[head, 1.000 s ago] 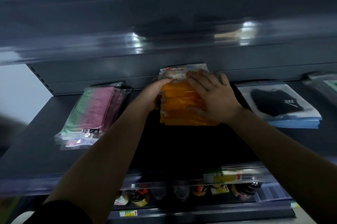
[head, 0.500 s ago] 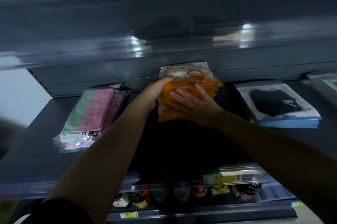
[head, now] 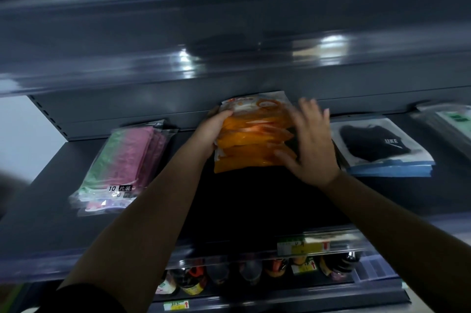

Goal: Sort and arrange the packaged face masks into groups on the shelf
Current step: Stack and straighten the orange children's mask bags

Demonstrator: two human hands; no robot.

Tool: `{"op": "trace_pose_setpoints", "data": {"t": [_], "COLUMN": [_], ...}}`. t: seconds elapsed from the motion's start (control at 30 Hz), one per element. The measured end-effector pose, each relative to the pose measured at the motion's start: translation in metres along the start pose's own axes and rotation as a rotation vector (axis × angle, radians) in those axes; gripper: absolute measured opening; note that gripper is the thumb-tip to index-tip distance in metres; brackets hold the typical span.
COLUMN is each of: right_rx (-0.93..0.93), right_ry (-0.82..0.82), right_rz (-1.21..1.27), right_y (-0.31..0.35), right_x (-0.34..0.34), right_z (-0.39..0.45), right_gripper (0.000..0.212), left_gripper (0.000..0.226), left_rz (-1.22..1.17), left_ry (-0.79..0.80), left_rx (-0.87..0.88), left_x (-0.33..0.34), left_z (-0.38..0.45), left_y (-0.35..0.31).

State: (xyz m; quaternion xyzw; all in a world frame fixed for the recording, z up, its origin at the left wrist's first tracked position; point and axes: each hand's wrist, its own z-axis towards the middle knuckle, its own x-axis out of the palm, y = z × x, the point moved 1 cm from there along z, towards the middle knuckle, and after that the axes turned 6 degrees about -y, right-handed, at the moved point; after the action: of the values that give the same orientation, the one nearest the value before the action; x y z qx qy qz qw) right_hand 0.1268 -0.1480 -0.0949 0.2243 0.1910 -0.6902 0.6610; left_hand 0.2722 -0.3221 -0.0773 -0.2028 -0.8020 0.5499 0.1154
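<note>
While the orange mask packs sit as a loose stack at the far middle of the shelf, against its back panel, both hands flank them. The left hand grips the stack's left edge, its fingers curled over the top pack near the far corner. The right hand lies on the stack's right side with fingers straight and spread, palm toward the packs, pressing rather than gripping; it is blurred, so exactly how much of it touches cannot be told.

The stack runs with its long axis from near to far, the printed header ends at the far side, and the packs are fanned, their right edges stepping out unevenly. That is the relation the coming move turns on: the ragged edges lie under the right hand, the squared side in the left, so the right hand is the one placed to push the packs leftward against the left hand and square the group.

To the left, well apart, lies the pile of pink and green packs; to the right, just beside the right hand, the black mask packs rest on a blue stack. I judge the orange group nearly placed, needing only tidying.
</note>
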Motion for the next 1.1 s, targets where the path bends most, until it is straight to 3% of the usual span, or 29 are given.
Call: {"op": "trace_pose_setpoints", "data": {"t": [0.13, 0.2, 0.37, 0.5, 0.7, 0.8, 0.9, 0.93, 0.97, 1.03, 1.1], "right_rx": [0.993, 1.336, 1.447, 1.436, 1.331, 1.216, 1.114, 0.998, 0.768, 0.172, -0.35], "right_ry": [0.055, 0.141, 0.258, 0.289, 0.398, 0.399, 0.372, 0.335, 0.277, 0.186, 0.164], "right_rz": [0.792, 1.036, 1.197, 1.314, 1.341, 1.224, 1.148, 1.061, 0.882, 0.325, -0.001], "right_y": [-0.018, -0.027, -0.02, -0.012, -0.009, -0.014, -0.015, -0.012, -0.006, 0.003, 0.008], "right_x": [-0.005, 0.004, 0.031, 0.035, 0.029, 0.024, 0.017, 0.011, 0.002, -0.008, -0.001], "right_z": [0.023, 0.038, 0.053, 0.054, 0.057, 0.051, 0.035, 0.029, 0.024, 0.016, 0.003], "right_gripper": [0.059, 0.063, 0.046, 0.05, 0.066, 0.089, 0.08, 0.082, 0.087, 0.091, 0.079], "left_gripper": [0.069, 0.066, 0.068, 0.063, 0.061, 0.067, 0.057, 0.051, 0.049, 0.047, 0.046], "left_rz": [-0.052, -0.087, -0.116, -0.167, -0.174, -0.153, -0.106, -0.088, -0.052, 0.137, 0.498], "left_ry": [0.003, 0.018, 0.046, 0.029, 0.004, 0.005, -0.05, -0.103, -0.15, -0.199, -0.248], "left_rx": [0.023, 0.031, 0.027, 0.007, 0.001, 0.034, 0.12, 0.18, 0.259, 0.483, 0.751], "left_x": [0.002, 0.003, 0.004, 0.001, -0.004, -0.006, -0.007, -0.007, -0.006, -0.006, -0.006], "left_z": [-0.005, -0.006, -0.008, -0.006, -0.006, -0.006, -0.017, -0.022, -0.028, -0.042, -0.051], "left_y": [-0.005, -0.005, -0.002, 0.0, 0.001, 0.001, -0.002, -0.004, -0.005, -0.009, -0.015]}}
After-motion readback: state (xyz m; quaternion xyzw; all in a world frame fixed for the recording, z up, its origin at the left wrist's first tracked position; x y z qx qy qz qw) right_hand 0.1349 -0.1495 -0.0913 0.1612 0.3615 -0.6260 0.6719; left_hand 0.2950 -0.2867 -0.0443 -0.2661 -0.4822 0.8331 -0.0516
